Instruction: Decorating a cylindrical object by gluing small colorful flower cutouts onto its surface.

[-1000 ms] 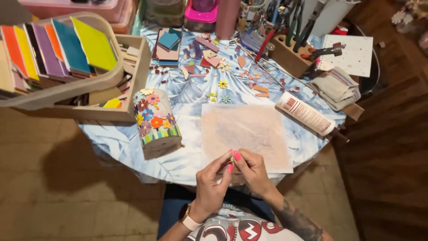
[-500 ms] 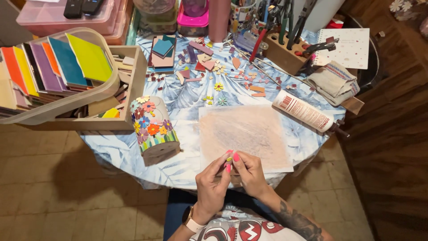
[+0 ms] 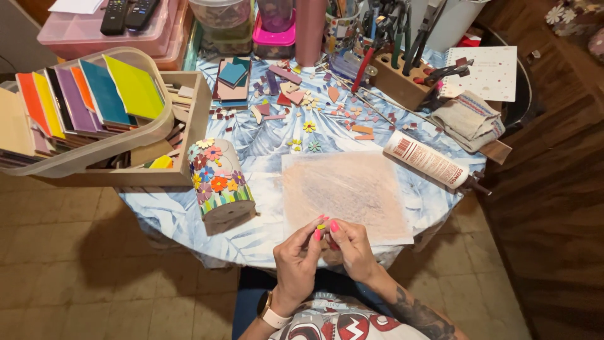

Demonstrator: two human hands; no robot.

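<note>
Head view shows our left hand (image 3: 297, 257) and right hand (image 3: 352, 247) pinching a tiny tile piece (image 3: 321, 226) between fingertips, seemingly light, stiff, brittle, best gripped by its edges.

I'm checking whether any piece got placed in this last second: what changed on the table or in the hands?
Nothing was placed or let go. Both hands, left hand and right hand, still pinch a small yellow-green piece at the table edge. The flower-covered jar, glue tube and paper sheet lie as before; only the camera shifted.
</note>
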